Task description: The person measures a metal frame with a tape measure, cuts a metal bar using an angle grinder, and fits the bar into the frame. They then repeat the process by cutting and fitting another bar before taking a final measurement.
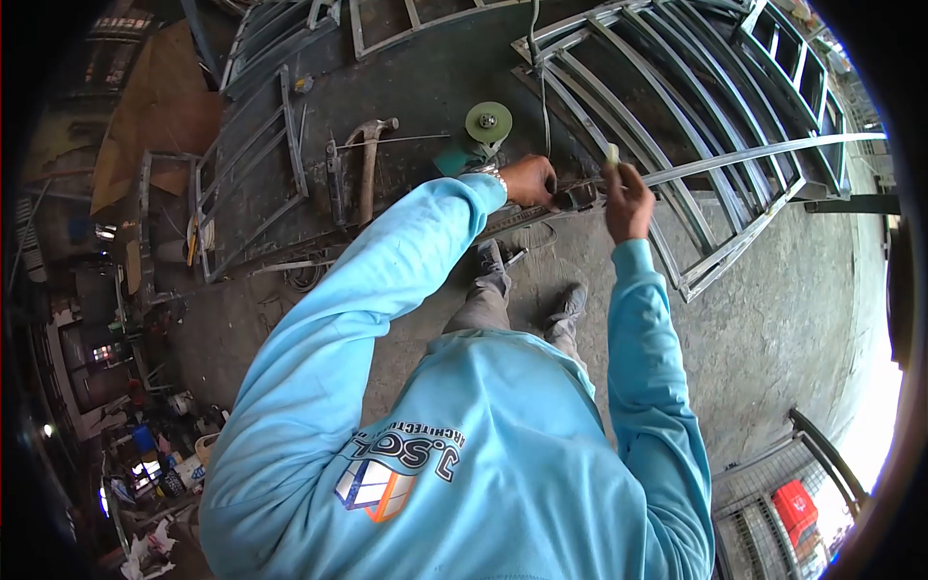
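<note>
My left hand point(531, 182) is closed at the workbench edge, beside a dark clamp-like piece point(577, 197); what its fingers hold is too small to make out. To the right, my right hand point(628, 200) pinches a small pale piece point(612, 154) that sticks up between thumb and fingers. A long metal bar point(735, 157) runs from near my hands out to the right. Just beyond my left hand stands a grinder with a round green disc point(489, 123). A dark cable hangs between the hands.
A hammer point(368, 164) lies left of the disc, beside a long narrow tool point(336, 182). Welded metal frames point(677, 116) stretch across the right and back, with another frame point(253, 184) at left. Brown sheets point(159, 116) lie far left. A red object point(795, 512) is at lower right.
</note>
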Motion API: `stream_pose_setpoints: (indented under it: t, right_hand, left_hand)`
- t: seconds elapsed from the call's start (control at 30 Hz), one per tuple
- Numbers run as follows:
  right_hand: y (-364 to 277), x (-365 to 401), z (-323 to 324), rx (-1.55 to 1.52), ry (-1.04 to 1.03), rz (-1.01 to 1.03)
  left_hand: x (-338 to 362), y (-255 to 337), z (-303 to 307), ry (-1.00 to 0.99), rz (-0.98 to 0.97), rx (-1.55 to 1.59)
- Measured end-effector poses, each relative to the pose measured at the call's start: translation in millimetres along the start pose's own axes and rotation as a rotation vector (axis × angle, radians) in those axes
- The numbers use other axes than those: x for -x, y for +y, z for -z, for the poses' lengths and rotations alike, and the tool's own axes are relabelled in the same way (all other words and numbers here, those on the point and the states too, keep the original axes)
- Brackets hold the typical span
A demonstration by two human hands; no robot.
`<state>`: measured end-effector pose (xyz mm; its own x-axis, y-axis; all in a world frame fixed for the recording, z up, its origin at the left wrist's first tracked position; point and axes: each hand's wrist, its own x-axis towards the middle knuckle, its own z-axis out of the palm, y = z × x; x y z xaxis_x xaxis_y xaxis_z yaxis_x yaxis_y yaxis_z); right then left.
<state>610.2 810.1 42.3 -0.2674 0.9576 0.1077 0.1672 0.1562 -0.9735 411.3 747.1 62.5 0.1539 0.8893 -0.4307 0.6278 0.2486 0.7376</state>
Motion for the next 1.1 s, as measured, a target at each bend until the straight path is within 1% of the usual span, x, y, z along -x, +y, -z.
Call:
stream_pose_setpoints:
  t: [0.07,0.13,0.2,0.23,0.27,0.3,0.33,0.37,0.43,0.53,0.6,0.7,0.73,0.8,0.83,0.87,0.9,1.0,1.07,1.1]
  right_hand:
    - [-10.3,6.8,24.2,-0.037,-0.029,-0.121]
    - [-14.3,15.9,23.0,-0.06,-0.06,-0.145]
    - [-15.6,23.9,11.2,-0.22,-0.132,-0.101]
    - [-12.1,19.1,5.5,0.117,-0.111,0.211]
    - [-11.0,16.1,7.2,0.271,-0.126,0.31]
    - [-4.7,15.3,5.3,0.136,-0.13,0.088]
    - [1.3,13.9,2.6,-0.003,-0.133,-0.132]
    - [6.9,12.5,4.1,-0.001,-0.132,-0.133]
    - [5.4,9.4,5.7,-0.175,-0.087,-0.178]
    - [3.4,6.8,4.3,-0.172,-0.079,-0.207]
    - [1.8,2.4,2.9,-0.143,-0.077,-0.205]
    - [0.5,1.0,6.3,-0.115,-0.07,-0.209]
    - [0.5,0.8,7.9,-0.113,-0.067,-0.209]
    - [2.8,-3.1,10.1,-0.121,-0.032,-0.183]
    - [3.5,-5.7,12.9,-0.129,-0.026,-0.184]
    - [4.0,-9.2,16.6,-0.136,-0.02,-0.183]
    - [5.4,-12.7,21.1,-0.079,-0.023,-0.211]
    - [6.9,-20.0,30.6,-0.087,0.04,-0.182]
    - [4.4,-17.8,42.0,-0.056,0.078,-0.19]
    - [9.0,-16.1,50.7,-0.038,0.147,-0.153]
  left_hand:
    - [-3.7,-0.5,-3.7,0.002,-0.004,0.039]
    - [-9.8,0.1,-8.0,0.004,-0.006,0.075]
    - [-17.7,7.3,-10.8,0.021,-0.032,0.045]
    - [-20.4,12.3,-9.7,0.012,-0.039,0.047]
    - [-22.5,16.8,-8.0,0.019,-0.081,-0.032]
    - [-24.8,17.6,-7.9,0.031,-0.122,-0.111]
    - [-25.5,17.6,-7.3,0.03,-0.125,-0.109]
    - [-25.5,17.0,-6.1,0.011,-0.105,-0.078]
    - [-27.6,14.9,-4.0,-0.01,-0.083,-0.049]
    - [-31.5,12.3,-6.7,0.002,-0.06,0.009]
    - [-34.3,10.0,-6.5,-0.021,0.039,0.171]
    - [-38.9,9.7,-5.8,-0.038,0.054,0.205]
    - [-40.6,11.2,-5.8,-0.04,0.058,0.205]
    - [-44.8,15.8,-7.2,0.038,0.013,0.18]
    - [-47.1,19.3,-8.6,0.033,0.013,0.178]
    - [-50.1,23.3,-9.9,0.076,0.033,0.174]
    - [-54.0,24.8,-12.3,0.12,0.053,0.17]
    - [-64.0,27.9,-16.2,0.149,0.019,0.138]
    - [-68.4,26.2,-15.4,0.127,0.021,0.112]
    - [-69.6,26.0,-15.5,0.109,0.026,0.086]
